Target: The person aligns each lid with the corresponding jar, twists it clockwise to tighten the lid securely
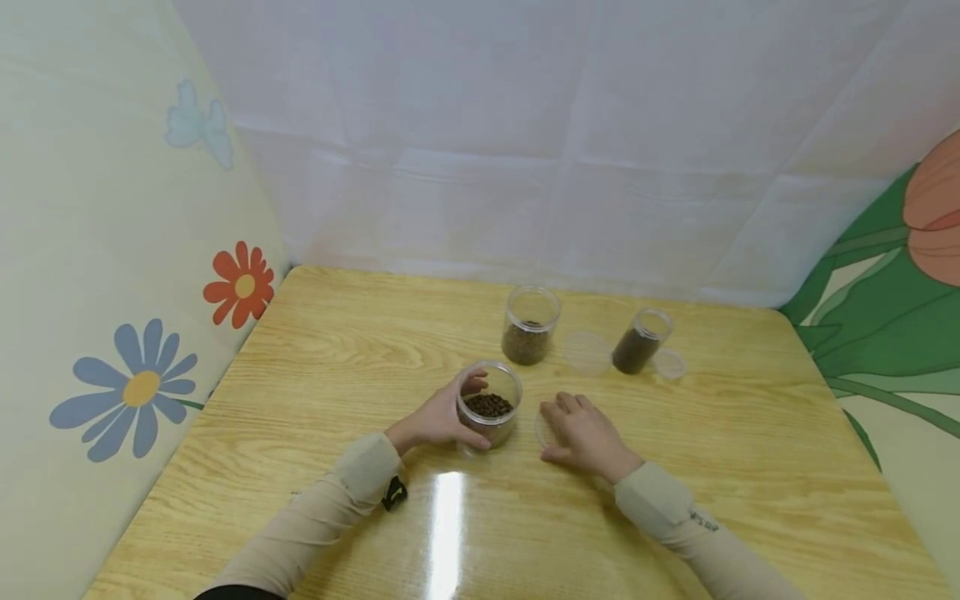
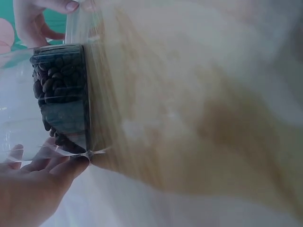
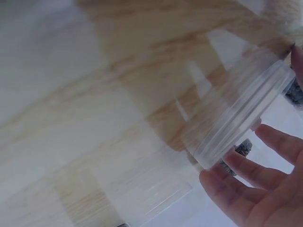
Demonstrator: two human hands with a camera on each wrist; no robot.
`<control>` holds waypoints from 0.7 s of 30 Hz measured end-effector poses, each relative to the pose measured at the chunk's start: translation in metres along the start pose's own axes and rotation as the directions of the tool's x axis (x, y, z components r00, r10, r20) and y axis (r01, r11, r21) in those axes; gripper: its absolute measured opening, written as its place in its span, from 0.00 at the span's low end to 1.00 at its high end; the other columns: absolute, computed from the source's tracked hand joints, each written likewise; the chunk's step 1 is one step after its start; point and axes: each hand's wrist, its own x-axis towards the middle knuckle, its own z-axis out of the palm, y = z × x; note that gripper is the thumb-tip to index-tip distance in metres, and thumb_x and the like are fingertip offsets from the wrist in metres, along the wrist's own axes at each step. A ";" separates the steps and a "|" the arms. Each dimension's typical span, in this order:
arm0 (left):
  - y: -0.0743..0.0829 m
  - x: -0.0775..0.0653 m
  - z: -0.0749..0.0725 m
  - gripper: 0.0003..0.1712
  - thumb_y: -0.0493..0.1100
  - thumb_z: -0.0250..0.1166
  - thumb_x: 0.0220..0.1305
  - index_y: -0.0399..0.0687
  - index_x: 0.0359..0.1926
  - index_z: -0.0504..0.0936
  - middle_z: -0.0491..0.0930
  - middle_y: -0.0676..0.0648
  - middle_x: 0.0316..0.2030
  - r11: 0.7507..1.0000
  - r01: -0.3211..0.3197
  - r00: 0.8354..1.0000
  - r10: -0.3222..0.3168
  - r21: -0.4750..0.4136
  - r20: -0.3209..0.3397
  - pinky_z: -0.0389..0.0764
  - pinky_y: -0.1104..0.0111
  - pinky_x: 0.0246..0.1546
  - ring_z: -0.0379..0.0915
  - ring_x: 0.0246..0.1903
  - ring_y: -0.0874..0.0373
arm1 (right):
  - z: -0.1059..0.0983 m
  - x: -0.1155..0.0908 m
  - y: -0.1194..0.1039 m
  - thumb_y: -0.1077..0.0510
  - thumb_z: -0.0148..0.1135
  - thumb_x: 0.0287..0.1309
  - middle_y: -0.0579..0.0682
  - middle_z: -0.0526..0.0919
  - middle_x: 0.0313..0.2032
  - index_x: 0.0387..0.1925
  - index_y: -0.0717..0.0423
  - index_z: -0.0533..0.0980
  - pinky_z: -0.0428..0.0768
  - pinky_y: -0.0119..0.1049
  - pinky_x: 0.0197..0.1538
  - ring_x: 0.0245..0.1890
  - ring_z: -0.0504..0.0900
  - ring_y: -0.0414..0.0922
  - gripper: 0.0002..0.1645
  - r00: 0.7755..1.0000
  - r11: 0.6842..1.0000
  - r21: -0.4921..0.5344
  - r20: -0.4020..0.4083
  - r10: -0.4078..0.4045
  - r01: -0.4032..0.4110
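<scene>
Jar, part-filled: dark beans | left hand grips jar | right hand grips lid

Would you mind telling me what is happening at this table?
A person's left hand holds an open clear jar of dark beans, while the right hand grips a clear round lid just to the jar's right. Farther back, a wide jar and a narrower jar stand open, both partly filled, a larger lid beside the first and a smaller lid beside the second.
</scene>
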 end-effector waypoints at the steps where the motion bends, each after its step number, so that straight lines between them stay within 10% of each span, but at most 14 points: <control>1: 0.000 0.000 -0.001 0.61 0.37 0.78 0.33 0.41 0.67 0.50 0.60 0.35 0.61 1.000 0.004 1.000 -0.004 0.002 0.003 0.54 0.53 0.61 0.56 0.61 0.44 | 0.000 0.000 0.000 0.44 0.72 0.37 0.63 0.73 0.48 0.52 0.63 0.72 0.72 0.50 0.49 0.47 0.72 0.58 0.42 1.000 1.000 0.002 0.004 0.004 -0.004; 21: -0.004 -0.003 -0.005 0.59 0.32 0.75 0.38 0.39 0.68 0.47 0.56 0.33 0.62 0.998 -0.040 0.997 0.043 -0.049 0.061 0.56 0.49 0.59 0.53 0.62 0.41 | 0.001 -0.003 0.001 0.47 0.72 0.39 0.65 0.71 0.50 0.54 0.63 0.71 0.71 0.53 0.51 0.48 0.70 0.60 0.40 0.998 0.993 0.104 0.025 0.058 -0.061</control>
